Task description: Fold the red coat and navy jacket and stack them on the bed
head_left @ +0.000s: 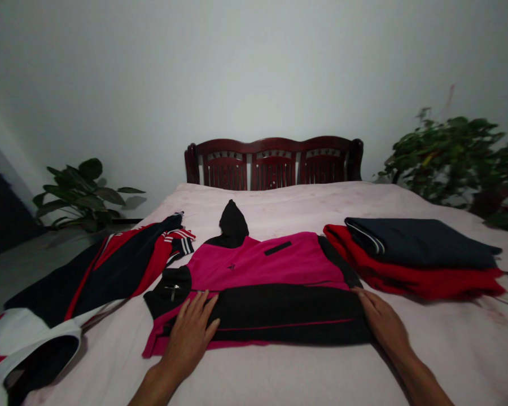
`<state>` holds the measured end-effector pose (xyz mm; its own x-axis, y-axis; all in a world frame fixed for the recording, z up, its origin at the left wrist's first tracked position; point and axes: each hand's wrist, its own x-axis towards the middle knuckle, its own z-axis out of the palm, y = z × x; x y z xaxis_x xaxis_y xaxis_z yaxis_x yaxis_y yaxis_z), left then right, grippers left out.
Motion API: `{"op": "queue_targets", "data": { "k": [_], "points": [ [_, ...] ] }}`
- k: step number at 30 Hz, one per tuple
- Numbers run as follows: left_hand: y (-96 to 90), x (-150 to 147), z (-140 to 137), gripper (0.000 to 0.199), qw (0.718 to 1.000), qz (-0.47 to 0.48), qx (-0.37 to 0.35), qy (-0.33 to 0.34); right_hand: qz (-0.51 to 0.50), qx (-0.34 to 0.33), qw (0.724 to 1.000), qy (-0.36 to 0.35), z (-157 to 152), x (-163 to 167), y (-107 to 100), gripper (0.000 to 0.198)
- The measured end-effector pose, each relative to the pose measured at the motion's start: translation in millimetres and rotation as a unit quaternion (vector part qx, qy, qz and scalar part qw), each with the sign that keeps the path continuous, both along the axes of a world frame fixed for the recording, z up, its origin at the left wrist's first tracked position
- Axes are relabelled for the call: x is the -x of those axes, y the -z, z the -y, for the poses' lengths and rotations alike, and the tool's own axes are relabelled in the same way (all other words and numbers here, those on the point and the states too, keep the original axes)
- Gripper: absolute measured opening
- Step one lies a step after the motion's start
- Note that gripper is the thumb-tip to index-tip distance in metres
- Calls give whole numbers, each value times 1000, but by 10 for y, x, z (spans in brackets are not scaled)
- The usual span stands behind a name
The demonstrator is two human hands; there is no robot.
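Observation:
A pink and black hooded jacket (258, 260) is spread on the bed, its black hood pointing away from me and to the left. One black sleeve (288, 313) with a thin pink line lies straight across the near side of it. My left hand (190, 330) rests flat on the jacket at the sleeve's left end, fingers spread. At the sleeve's right end, my right hand (385, 324) touches the fabric edge with its fingers stretched out; its thumb is hidden.
Folded dark blue clothing (423, 242) lies on folded red clothing (432, 281) at the right. A navy, red and white jacket (88, 276) sprawls at the left. Behind the pink bedsheet (305, 372) stands a wooden headboard (273, 163). Leafy plants (449, 158) flank the bed.

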<state>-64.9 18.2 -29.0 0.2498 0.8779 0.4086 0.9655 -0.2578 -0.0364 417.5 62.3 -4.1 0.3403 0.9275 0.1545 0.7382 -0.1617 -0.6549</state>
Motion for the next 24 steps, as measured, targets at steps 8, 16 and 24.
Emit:
{"op": "queue_targets", "data": {
  "k": [8, 16, 24],
  "points": [
    [-22, -3, 4, 50, 1000, -6, 4, 2, -4, -18, 1000, -3, -13, -16, 32, 57],
    [-54, -15, 10, 50, 1000, -2, 9, -1, -5, -29, 1000, -4, -22, -32, 53, 54],
    [-35, -10, 12, 49, 1000, -7, 8, -3, 0, -24, 1000, -5, -12, -14, 39, 57]
  ]
}}
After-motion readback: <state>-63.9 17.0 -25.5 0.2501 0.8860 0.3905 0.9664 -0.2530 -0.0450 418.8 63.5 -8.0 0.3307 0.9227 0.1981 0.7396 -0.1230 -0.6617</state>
